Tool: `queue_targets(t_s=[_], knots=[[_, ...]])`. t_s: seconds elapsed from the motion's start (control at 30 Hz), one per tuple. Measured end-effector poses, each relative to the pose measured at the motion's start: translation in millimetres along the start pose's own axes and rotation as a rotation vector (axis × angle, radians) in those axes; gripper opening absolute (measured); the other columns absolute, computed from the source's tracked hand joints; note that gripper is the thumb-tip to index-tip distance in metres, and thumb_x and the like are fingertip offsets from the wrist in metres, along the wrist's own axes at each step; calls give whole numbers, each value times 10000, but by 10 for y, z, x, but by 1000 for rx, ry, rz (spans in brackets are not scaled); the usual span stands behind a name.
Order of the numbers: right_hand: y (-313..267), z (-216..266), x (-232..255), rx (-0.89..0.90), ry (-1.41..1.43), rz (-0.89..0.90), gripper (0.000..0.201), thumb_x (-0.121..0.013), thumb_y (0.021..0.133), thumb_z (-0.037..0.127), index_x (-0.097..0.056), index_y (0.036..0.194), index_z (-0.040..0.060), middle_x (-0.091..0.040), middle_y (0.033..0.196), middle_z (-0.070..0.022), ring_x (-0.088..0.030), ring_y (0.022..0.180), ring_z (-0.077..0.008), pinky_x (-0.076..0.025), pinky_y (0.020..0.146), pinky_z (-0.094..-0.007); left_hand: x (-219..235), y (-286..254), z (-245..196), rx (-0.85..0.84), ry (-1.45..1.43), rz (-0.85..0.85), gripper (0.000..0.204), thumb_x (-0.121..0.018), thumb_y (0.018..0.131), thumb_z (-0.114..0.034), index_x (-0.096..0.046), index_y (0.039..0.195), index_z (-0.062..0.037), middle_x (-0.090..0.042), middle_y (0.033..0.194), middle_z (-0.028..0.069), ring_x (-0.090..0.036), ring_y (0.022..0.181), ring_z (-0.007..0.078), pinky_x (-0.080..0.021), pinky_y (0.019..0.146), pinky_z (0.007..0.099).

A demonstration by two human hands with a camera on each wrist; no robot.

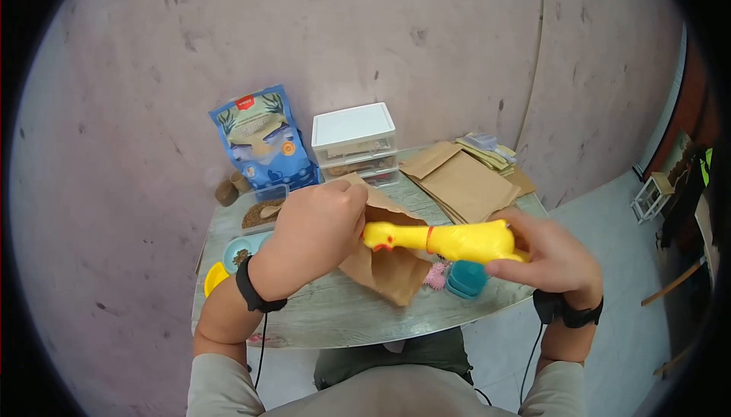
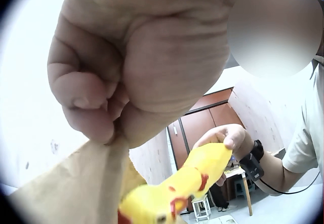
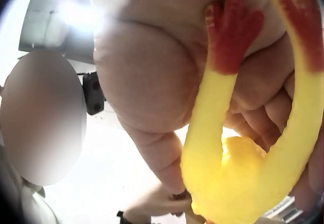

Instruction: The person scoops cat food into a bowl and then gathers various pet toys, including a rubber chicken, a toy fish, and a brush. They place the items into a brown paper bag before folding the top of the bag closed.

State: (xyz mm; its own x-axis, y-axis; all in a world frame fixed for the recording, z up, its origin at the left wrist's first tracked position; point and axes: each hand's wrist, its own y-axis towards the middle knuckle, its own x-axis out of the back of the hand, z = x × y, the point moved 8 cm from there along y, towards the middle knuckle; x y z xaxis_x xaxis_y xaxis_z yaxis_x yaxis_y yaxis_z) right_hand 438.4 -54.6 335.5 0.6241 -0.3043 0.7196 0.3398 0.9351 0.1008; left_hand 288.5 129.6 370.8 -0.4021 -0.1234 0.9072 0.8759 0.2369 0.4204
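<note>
Desk [image 1: 327, 322]: we had it below both hands, with the things spread over its pale top.
Back row: we saw a blue pouch [image 1: 263, 146] leaning upright, brown pots [image 1: 227, 193] at its foot, and a white drawer unit [image 1: 354, 134] beside it.
Right rear: flat brown paper bags [image 1: 466, 185] lay stacked, with yellowish packets [image 1: 496, 161] partly behind them.
Left side: a clear tub [image 1: 249, 202] held brown granules and a wooden scoop [image 1: 270, 210]; a light-blue bowl [image 1: 235, 249] and a yellow piece [image 1: 215, 280] sat nearer us.
In the way: our left hand [image 1: 314, 225] and forearm hid part of the tub and bowl. The toy chicken crossed over part of the open paper bag [image 1: 381, 274].
Near the bag: a pink spiky ball [image 1: 435, 275] and a teal container [image 1: 467, 280] sat to its right.
Left fingers: we had them curled and clamped on the bag's upper edge.
Right fingers: our right hand [image 1: 562, 255] had them clamped around the toy chicken [image 1: 474, 241] at its rear, legs towards the palm.
Toy chicken: we held it above the desk, roughly sideways, its head at the bag's mouth, close to the left fingers; we couldn't tell whether head and paper touched.
</note>
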Motion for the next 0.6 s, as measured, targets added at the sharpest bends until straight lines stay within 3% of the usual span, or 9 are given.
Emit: queue_targets(t_s=[0.17, 0.23, 0.27, 0.4, 0.5, 0.57, 0.6], knots=[[-100, -231, 74, 1, 256, -53, 626, -753, 790, 411, -557, 1180, -37, -654, 883, -152, -647, 779, -241, -498, 696, -319, 77, -38, 47, -33, -2, -35, 87, -666, 791, -91, -668, 852, -30, -659, 780, 121, -651, 694, 313, -515, 607, 391], [-102, -168, -104, -60, 9, 68, 633, -709, 823, 449, -546, 1184, -44, -667, 877, -186, -667, 794, -299, -513, 703, -359, 59, -50, 16, -36, -24, -16, 87, -665, 792, -91, -667, 854, -30, -658, 778, 117, -651, 693, 312, -515, 602, 388], [-74, -136, -215, -66, 12, 71, 633, -709, 823, 449, -546, 1184, -44, -667, 877, -186, -667, 794, -299, -513, 703, -359, 43, -49, -36, -59, -43, -26, 81, -663, 791, -90, -666, 848, -33, -657, 774, 114, -652, 690, 312, -516, 599, 386], [207, -101, -827, -161, -119, 16, 661, -627, 867, 471, -505, 1119, -128, -670, 860, -285, -662, 818, -441, -529, 703, -475, -46, -30, -236, -127, -78, -26, 63, -660, 788, -87, -658, 829, -39, -656, 774, 109, -651, 683, 311, -519, 600, 383], [484, -28, -1228, -116, -99, -48, 675, -634, 868, 452, -488, 1120, -157, -661, 836, -301, -671, 770, -423, -536, 669, -469, -106, -4, -305, -153, -67, -14, 62, -662, 783, -89, -652, 819, -40, -651, 758, 110, -649, 677, 312, -521, 598, 377], [619, 50, -1318, -123, -123, -233, 593, -664, 865, 325, -454, 1164, -143, -645, 810, -280, -661, 765, -421, -530, 689, -478, -119, 0, -313, -153, -75, -13, 63, -663, 777, -81, -651, 820, -36, -650, 751, 113, -649, 677, 313, -520, 598, 375], [648, 48, -1396, -126, -112, -242, 593, -664, 865, 325, -454, 1164, -143, -645, 810, -280, -661, 765, -421, -530, 689, -478, -109, 4, -299, -140, -86, -19, 66, -665, 771, -73, -651, 820, -31, -648, 744, 117, -648, 676, 314, -520, 597, 373]])
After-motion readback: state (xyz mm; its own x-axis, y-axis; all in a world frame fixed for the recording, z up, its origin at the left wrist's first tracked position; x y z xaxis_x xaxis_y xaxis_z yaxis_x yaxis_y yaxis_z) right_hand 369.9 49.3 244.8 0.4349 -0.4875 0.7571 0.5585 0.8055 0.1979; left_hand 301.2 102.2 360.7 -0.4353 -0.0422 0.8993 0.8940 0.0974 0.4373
